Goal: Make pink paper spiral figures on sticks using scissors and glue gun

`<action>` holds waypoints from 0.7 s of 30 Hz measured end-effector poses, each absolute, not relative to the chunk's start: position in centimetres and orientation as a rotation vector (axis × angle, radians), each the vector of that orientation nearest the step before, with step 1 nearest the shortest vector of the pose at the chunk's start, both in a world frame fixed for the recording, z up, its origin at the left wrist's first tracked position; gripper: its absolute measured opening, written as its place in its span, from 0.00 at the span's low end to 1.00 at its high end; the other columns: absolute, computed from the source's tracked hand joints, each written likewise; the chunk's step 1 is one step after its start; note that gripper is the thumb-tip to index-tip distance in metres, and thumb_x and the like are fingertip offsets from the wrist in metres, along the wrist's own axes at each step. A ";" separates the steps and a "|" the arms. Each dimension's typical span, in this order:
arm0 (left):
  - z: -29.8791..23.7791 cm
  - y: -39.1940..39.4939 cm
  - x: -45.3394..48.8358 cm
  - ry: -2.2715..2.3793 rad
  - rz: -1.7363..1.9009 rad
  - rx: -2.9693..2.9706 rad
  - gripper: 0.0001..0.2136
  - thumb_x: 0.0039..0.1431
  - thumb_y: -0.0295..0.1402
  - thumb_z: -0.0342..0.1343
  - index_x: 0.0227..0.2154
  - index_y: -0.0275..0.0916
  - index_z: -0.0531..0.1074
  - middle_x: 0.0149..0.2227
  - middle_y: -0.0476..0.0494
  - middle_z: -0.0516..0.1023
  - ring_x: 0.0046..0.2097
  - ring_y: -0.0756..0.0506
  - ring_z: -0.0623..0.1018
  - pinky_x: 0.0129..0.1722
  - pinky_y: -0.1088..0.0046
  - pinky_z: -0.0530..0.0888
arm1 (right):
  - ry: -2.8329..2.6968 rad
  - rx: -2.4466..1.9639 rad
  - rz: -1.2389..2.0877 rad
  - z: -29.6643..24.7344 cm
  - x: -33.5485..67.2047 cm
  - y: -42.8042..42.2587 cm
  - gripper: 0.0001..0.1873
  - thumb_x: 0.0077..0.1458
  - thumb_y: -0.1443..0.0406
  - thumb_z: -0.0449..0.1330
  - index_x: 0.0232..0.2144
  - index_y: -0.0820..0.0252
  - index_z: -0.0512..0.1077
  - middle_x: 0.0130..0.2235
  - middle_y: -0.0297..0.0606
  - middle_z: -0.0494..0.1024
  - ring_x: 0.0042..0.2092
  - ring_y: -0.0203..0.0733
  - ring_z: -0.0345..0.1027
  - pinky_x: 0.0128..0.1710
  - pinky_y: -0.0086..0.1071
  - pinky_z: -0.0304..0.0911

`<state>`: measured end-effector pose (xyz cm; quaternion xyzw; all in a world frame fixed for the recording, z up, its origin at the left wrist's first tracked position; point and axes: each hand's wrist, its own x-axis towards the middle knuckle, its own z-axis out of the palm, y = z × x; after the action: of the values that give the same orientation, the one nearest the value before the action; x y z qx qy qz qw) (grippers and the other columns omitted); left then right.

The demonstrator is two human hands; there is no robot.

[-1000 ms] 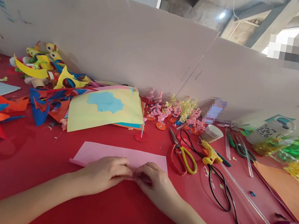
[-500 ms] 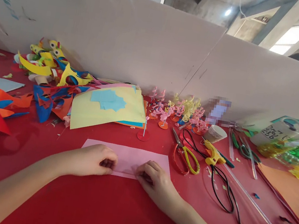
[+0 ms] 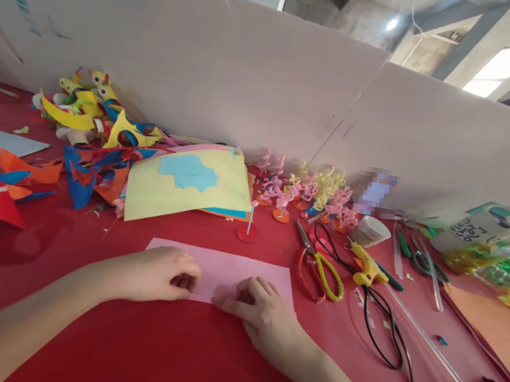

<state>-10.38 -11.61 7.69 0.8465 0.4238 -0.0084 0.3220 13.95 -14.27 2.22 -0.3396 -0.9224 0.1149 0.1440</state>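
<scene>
A sheet of pink paper [image 3: 221, 271] lies on the red table in front of me, its near edge folded over in a narrow strip. My left hand [image 3: 166, 274] is closed, with thumb and fingertips pinching that near edge left of the middle. On the right half of the sheet rests my right hand [image 3: 263, 311], its fingers curled and its thumb stretched left along the folded edge. Just beyond the paper stands a thin stick on a red round base [image 3: 247, 232]. Scissors [image 3: 320, 271] with red and yellow handles lie right of the sheet.
A yellow glue gun [image 3: 367, 267] with a black cord lies right of the scissors. Behind are stacked paper sheets [image 3: 145, 198], small pink and yellow figures [image 3: 327, 190] and a white cup [image 3: 369, 231]. Cut paper shapes [image 3: 85, 171] crowd the left. A pale board [image 3: 236, 76] closes off the back.
My right thumb has slid left along the paper's near edge, toward my left hand, and is straighter. My left hand keeps its pinch. The view has shifted slightly.
</scene>
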 end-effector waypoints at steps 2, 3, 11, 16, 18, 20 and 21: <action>7.7 -11.6 -10.4 1.117 -0.019 2.225 0.05 0.50 0.27 0.50 0.25 0.39 0.71 0.27 0.49 0.71 0.28 0.48 0.70 0.26 0.76 0.61 | -2.676 -0.964 0.365 2.7 13.9 -14.3 0.26 0.56 0.75 0.51 0.51 0.41 0.66 0.40 0.38 0.68 0.41 0.41 0.61 0.41 0.35 0.59; 7.6 -11.6 -10.4 1.121 -0.017 2.233 0.05 0.50 0.27 0.50 0.25 0.39 0.71 0.27 0.49 0.72 0.29 0.48 0.70 0.26 0.76 0.61 | -2.676 -0.956 0.394 3.0 13.9 -14.4 0.25 0.56 0.74 0.51 0.51 0.43 0.66 0.41 0.38 0.68 0.41 0.41 0.61 0.41 0.36 0.59; 7.0 -11.7 -10.6 1.133 -0.013 2.238 0.05 0.52 0.30 0.52 0.24 0.39 0.70 0.26 0.49 0.72 0.29 0.48 0.70 0.25 0.76 0.60 | -2.725 -0.880 0.442 4.1 12.0 -14.0 0.16 0.60 0.60 0.51 0.50 0.49 0.68 0.41 0.39 0.70 0.41 0.42 0.60 0.41 0.37 0.57; 7.4 -11.8 -10.8 1.133 -0.021 2.216 0.04 0.52 0.29 0.51 0.25 0.40 0.71 0.28 0.48 0.73 0.30 0.48 0.71 0.27 0.76 0.62 | -2.714 -0.862 0.383 3.2 11.5 -13.5 0.13 0.60 0.61 0.51 0.45 0.48 0.72 0.38 0.39 0.70 0.39 0.41 0.60 0.38 0.35 0.56; 7.6 -11.8 -11.0 1.126 -0.023 2.197 0.04 0.51 0.28 0.51 0.26 0.40 0.71 0.28 0.49 0.73 0.30 0.48 0.72 0.27 0.76 0.63 | -2.703 -0.869 0.386 3.0 11.6 -13.6 0.14 0.60 0.61 0.52 0.47 0.47 0.70 0.39 0.39 0.70 0.40 0.42 0.60 0.39 0.36 0.56; 7.9 -11.8 -11.2 1.124 -0.034 2.180 0.05 0.50 0.27 0.51 0.26 0.40 0.72 0.28 0.49 0.73 0.30 0.48 0.72 0.26 0.76 0.63 | -2.698 -0.870 0.387 2.9 11.6 -13.8 0.15 0.60 0.61 0.52 0.49 0.47 0.68 0.41 0.39 0.70 0.41 0.43 0.60 0.40 0.37 0.56; 8.0 -11.7 -11.3 1.126 -0.040 2.170 0.05 0.50 0.27 0.51 0.27 0.40 0.72 0.28 0.49 0.73 0.30 0.48 0.72 0.26 0.76 0.63 | -2.697 -0.868 0.384 2.9 11.6 -13.9 0.16 0.59 0.61 0.52 0.50 0.47 0.67 0.41 0.39 0.70 0.42 0.43 0.60 0.41 0.37 0.56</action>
<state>-11.29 -11.75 7.99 0.8343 0.4328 -0.0155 0.3413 11.64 -13.88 2.91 -0.3005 -0.9339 0.1330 0.1407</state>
